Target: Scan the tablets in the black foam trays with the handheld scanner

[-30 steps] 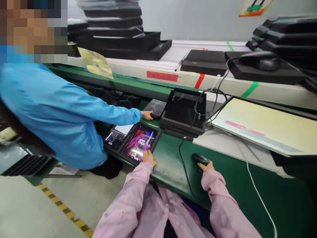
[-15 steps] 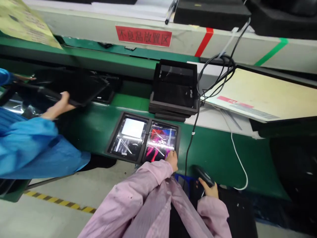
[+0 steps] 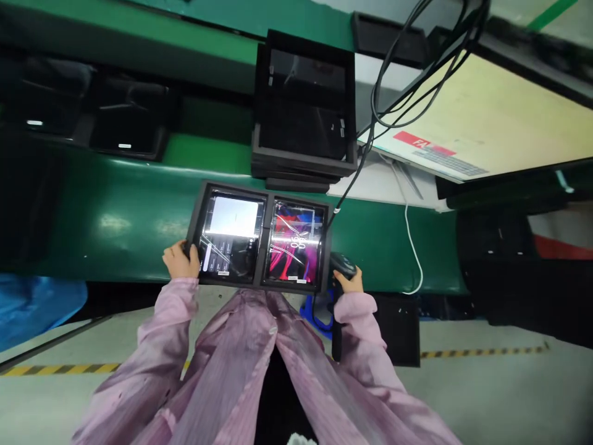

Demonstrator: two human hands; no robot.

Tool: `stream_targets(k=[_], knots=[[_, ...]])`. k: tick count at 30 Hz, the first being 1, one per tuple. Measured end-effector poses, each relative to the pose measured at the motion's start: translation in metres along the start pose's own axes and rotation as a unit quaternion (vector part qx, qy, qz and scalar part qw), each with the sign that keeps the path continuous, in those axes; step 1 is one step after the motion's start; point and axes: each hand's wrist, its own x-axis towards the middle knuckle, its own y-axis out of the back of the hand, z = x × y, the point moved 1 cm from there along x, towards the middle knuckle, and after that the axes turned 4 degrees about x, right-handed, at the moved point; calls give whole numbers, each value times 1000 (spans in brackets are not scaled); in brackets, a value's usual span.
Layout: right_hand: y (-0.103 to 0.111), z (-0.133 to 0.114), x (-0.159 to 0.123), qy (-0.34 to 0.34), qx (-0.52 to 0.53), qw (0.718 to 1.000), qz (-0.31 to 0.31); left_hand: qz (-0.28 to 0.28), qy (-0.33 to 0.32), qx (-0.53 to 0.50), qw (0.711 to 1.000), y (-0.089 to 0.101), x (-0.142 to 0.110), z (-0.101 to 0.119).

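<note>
Two tablets lie side by side in a black foam tray (image 3: pixel 262 259) at the front of the green bench. The left tablet (image 3: pixel 231 244) shows a white panel on a dark screen. A colourful picture with large digits lights the right tablet (image 3: pixel 296 244). Clear film with shiny creases covers both. My left hand (image 3: pixel 180 261) is closed on the tray's left edge, thumb and fingers around it. Just off the tray's right edge, my right hand (image 3: pixel 351 282) grips a black handheld barcode scanner (image 3: pixel 343 264).
Stacked black trays with dark tablets (image 3: pixel 303 123) stand behind. More dark tablets (image 3: pixel 130 117) lie at the back left. A black cable (image 3: pixel 377 117) hangs in front of a lit monitor (image 3: pixel 500 117). A white cable (image 3: pixel 419 266) curves over the bench. Blue clothing (image 3: pixel 37 306) shows at left.
My left hand has gone from the right tablet's lower edge to the tray's left edge. The scanner is now beside the tray. The view has tilted down, and the co-worker's hands are out of view.
</note>
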Motion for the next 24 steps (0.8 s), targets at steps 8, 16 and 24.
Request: stream_targets(k=[8,16,24], knots=[[-9,9,-9,1,-36,998,54,75,31,20,997,-10,-9,2],[-7,15,-5,-16,-39,998,47,80,45,37,995,-12,-7,1],[-12,11,-4,-22,-44,997,63,61,69,30,995,-11,-4,4]])
